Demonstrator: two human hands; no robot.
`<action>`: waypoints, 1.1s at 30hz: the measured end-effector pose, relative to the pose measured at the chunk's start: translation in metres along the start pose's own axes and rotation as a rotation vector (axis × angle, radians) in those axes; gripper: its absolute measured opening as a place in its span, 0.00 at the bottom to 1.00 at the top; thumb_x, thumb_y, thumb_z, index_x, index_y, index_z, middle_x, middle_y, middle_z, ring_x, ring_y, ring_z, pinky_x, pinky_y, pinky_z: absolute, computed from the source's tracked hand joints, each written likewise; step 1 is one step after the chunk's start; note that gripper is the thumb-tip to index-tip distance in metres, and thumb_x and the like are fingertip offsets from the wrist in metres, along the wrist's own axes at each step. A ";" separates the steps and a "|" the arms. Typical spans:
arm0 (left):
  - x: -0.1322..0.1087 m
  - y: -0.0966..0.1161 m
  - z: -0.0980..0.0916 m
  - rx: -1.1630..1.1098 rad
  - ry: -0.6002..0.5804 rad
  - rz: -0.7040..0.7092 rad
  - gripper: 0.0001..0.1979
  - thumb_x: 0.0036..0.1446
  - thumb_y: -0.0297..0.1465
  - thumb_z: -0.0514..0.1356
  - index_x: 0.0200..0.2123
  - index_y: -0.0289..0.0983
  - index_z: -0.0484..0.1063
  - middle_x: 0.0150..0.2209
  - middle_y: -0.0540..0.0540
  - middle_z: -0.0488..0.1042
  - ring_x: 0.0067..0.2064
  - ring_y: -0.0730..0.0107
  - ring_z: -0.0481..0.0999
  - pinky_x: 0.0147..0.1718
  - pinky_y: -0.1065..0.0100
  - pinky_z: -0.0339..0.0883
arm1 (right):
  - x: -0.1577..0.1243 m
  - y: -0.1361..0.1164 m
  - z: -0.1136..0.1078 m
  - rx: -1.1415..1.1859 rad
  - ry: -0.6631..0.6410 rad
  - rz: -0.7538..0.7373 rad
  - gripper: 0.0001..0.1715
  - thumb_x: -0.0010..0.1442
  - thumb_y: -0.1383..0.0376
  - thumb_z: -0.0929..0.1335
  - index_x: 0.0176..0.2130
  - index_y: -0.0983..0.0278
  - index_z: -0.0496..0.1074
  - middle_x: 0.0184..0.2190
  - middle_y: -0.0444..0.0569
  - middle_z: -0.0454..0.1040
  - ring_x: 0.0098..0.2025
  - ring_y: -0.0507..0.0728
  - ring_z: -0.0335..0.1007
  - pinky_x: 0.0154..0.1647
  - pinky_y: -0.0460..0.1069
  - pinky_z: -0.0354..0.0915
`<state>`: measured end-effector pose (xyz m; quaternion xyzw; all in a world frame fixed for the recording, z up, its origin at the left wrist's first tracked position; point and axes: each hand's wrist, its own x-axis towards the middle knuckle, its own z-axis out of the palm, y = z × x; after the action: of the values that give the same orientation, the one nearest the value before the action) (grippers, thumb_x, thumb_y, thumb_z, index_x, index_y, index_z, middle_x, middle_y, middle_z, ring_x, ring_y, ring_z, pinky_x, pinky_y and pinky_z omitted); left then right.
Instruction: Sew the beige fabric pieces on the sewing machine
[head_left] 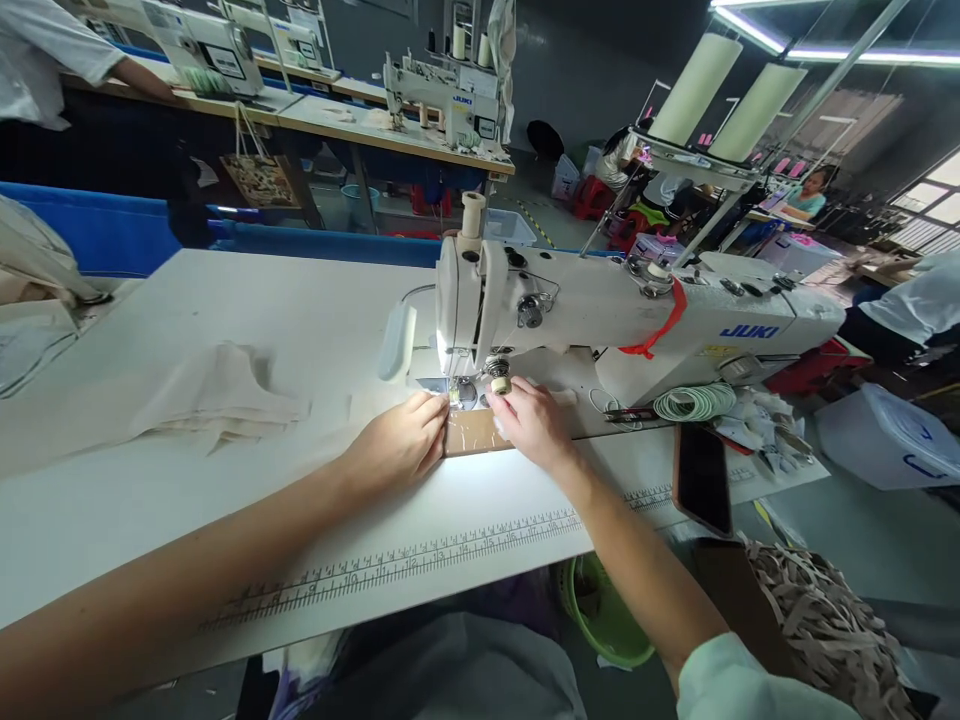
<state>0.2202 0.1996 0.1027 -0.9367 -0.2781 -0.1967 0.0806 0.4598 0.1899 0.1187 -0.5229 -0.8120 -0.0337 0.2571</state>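
1. A small brown piece of material (471, 432) lies flat on the worktop (225, 480) right at the needle area of the sewing machine (600, 310), between the two hands.
2. The left hand (401, 440) rests palm down at the left edge of the piece, fingers together and stretched toward the needle, pressing on it rather than gripping.
3. The right hand (531, 420) lies at the right edge of the piece, fingers loosely curled by a small spool-like part (500, 383) under the machine head (whether it pinches anything I cannot tell).
4. A ruler scale (420, 560) runs along the front edge of the worktop.
5. A pile of pale cloth (217, 400) lies well to the left.
6. A dark phone (703, 478) sits to the right, near a coil of white cord (694, 402).
7. A green basket (607, 615) stands below the worktop, beside a heap of beige strips (825, 630).
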 end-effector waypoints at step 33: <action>0.014 -0.020 -0.033 0.007 -0.275 -0.582 0.15 0.65 0.28 0.50 0.32 0.35 0.75 0.35 0.37 0.77 0.36 0.55 0.76 0.28 0.62 0.62 | 0.002 -0.020 -0.002 0.222 -0.082 0.026 0.15 0.69 0.68 0.65 0.31 0.63 0.76 0.26 0.44 0.76 0.28 0.50 0.65 0.32 0.46 0.53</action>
<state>0.2096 0.2145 0.1396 -0.8355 -0.5431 -0.0819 -0.0142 0.4425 0.1822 0.1255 -0.5026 -0.8137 0.0810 0.2803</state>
